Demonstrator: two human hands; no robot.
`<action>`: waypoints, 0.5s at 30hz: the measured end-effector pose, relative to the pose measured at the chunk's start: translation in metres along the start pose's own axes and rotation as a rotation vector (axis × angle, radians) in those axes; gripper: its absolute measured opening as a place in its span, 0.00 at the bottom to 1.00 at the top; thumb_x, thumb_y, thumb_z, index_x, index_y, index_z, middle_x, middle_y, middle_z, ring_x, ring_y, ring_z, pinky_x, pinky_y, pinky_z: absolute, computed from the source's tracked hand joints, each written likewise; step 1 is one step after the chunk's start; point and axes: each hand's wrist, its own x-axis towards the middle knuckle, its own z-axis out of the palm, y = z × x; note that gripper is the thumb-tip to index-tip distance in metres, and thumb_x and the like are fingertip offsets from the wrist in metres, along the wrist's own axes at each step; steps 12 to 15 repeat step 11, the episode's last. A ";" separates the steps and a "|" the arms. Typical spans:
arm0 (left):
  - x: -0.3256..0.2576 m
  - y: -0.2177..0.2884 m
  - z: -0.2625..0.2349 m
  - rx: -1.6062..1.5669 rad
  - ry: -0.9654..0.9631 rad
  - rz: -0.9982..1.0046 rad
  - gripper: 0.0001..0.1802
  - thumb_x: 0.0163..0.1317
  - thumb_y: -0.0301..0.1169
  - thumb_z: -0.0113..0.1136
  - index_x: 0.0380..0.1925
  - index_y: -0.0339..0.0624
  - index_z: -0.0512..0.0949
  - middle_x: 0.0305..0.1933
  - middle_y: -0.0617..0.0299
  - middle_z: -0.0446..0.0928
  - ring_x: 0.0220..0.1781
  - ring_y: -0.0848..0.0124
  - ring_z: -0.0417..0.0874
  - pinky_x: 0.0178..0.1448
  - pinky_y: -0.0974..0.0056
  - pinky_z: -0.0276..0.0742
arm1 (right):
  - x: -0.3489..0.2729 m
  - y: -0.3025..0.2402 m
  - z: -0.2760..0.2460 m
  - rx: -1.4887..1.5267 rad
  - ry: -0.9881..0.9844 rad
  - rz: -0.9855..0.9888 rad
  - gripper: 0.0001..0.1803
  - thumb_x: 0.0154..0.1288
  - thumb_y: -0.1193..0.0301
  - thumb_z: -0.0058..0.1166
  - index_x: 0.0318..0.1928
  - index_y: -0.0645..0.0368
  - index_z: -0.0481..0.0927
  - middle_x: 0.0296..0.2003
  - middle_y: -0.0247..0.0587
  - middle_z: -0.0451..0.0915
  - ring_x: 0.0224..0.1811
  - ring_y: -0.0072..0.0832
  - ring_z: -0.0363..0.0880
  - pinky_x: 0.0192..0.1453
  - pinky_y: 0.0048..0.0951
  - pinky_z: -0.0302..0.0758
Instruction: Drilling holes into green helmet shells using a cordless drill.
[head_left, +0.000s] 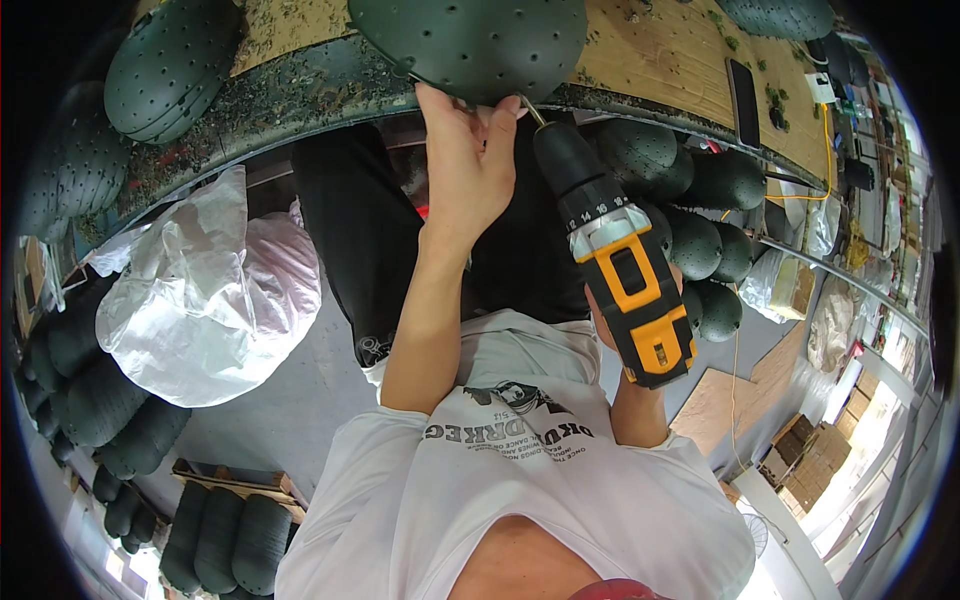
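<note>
A dark green domed plastic shell dotted with small holes rests at the table's near edge. My left hand pinches its near rim between thumb and fingers; the fingertips are partly hidden by the rim. My right hand is wrapped around the handle of a yellow and black cordless drill, whose body covers most of that hand. The drill's thin bit reaches to the shell's near rim, just right of my left thumb. Whether the tip is inside a hole I cannot tell.
Green shavings lie along the worktable's edge. More shells stand at left, with others stacked under the table at right. A phone lies on the tabletop. A white sack stands left of my legs. A yellow cable hangs at right.
</note>
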 end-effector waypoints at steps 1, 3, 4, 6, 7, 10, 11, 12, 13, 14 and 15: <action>0.003 -0.001 0.000 -0.095 0.021 0.012 0.23 0.70 0.16 0.53 0.61 0.34 0.58 0.51 0.54 0.75 0.49 0.70 0.82 0.55 0.63 0.83 | -0.002 -0.001 -0.001 0.194 -0.030 0.203 0.17 0.53 0.75 0.71 0.43 0.63 0.81 0.30 0.33 0.83 0.31 0.17 0.82 0.35 0.18 0.76; 0.006 0.000 0.001 -0.196 0.039 0.025 0.23 0.70 0.16 0.53 0.61 0.34 0.58 0.52 0.53 0.75 0.51 0.67 0.83 0.57 0.60 0.84 | -0.018 0.005 0.000 0.383 -0.056 0.407 0.16 0.54 0.75 0.70 0.43 0.63 0.81 0.31 0.32 0.83 0.32 0.18 0.83 0.37 0.18 0.77; 0.008 0.002 0.004 -0.284 0.041 0.028 0.22 0.71 0.17 0.53 0.61 0.34 0.59 0.53 0.52 0.76 0.53 0.65 0.83 0.58 0.56 0.85 | -0.037 0.017 -0.001 0.405 -0.031 0.570 0.16 0.55 0.76 0.70 0.44 0.63 0.82 0.31 0.33 0.84 0.33 0.18 0.84 0.39 0.18 0.78; 0.009 0.004 -0.004 -0.348 0.070 0.042 0.22 0.71 0.17 0.53 0.61 0.34 0.59 0.54 0.50 0.76 0.55 0.63 0.83 0.59 0.53 0.85 | -0.026 0.008 -0.014 0.448 -0.085 0.648 0.14 0.57 0.75 0.68 0.44 0.61 0.83 0.33 0.33 0.85 0.35 0.20 0.85 0.41 0.18 0.79; 0.010 0.002 -0.009 -0.364 0.075 0.023 0.22 0.71 0.18 0.53 0.62 0.34 0.59 0.56 0.49 0.76 0.56 0.62 0.83 0.59 0.52 0.85 | -0.051 0.030 -0.014 0.127 -0.062 0.292 0.10 0.57 0.74 0.66 0.41 0.60 0.84 0.33 0.33 0.85 0.34 0.21 0.86 0.40 0.23 0.81; 0.014 0.004 -0.017 -0.428 0.078 -0.036 0.21 0.72 0.20 0.54 0.61 0.34 0.61 0.60 0.49 0.73 0.56 0.61 0.82 0.58 0.52 0.85 | -0.033 0.025 -0.028 0.044 -0.040 0.111 0.16 0.66 0.71 0.60 0.51 0.67 0.84 0.49 0.48 0.86 0.52 0.40 0.85 0.63 0.36 0.75; 0.016 0.008 -0.020 -0.468 0.081 -0.080 0.19 0.72 0.21 0.54 0.58 0.35 0.62 0.63 0.49 0.70 0.57 0.62 0.82 0.57 0.53 0.85 | -0.033 0.025 -0.029 0.041 -0.038 0.108 0.16 0.66 0.71 0.60 0.51 0.67 0.84 0.49 0.48 0.86 0.52 0.40 0.85 0.63 0.36 0.75; 0.016 0.008 -0.020 -0.468 0.081 -0.080 0.19 0.72 0.21 0.54 0.58 0.35 0.62 0.63 0.49 0.70 0.57 0.62 0.82 0.57 0.53 0.85 | -0.033 0.025 -0.029 0.041 -0.038 0.108 0.16 0.66 0.71 0.60 0.51 0.67 0.84 0.49 0.48 0.86 0.52 0.40 0.85 0.63 0.36 0.75; 0.016 0.008 -0.020 -0.468 0.081 -0.080 0.19 0.72 0.21 0.54 0.58 0.35 0.62 0.63 0.49 0.70 0.57 0.62 0.82 0.57 0.53 0.85 | -0.033 0.025 -0.029 0.041 -0.038 0.108 0.16 0.66 0.71 0.60 0.51 0.67 0.84 0.49 0.48 0.86 0.52 0.40 0.85 0.63 0.36 0.75; 0.016 0.008 -0.020 -0.468 0.081 -0.080 0.19 0.72 0.21 0.54 0.58 0.35 0.62 0.63 0.49 0.70 0.57 0.62 0.82 0.57 0.53 0.85 | -0.033 0.025 -0.029 0.041 -0.038 0.108 0.16 0.66 0.71 0.60 0.51 0.67 0.84 0.49 0.48 0.86 0.52 0.40 0.85 0.63 0.36 0.75; 0.016 0.008 -0.020 -0.468 0.081 -0.080 0.19 0.72 0.21 0.54 0.58 0.35 0.62 0.63 0.49 0.70 0.57 0.62 0.82 0.57 0.53 0.85 | -0.033 0.025 -0.029 0.041 -0.038 0.108 0.16 0.66 0.71 0.60 0.51 0.67 0.84 0.49 0.48 0.86 0.52 0.40 0.85 0.63 0.36 0.75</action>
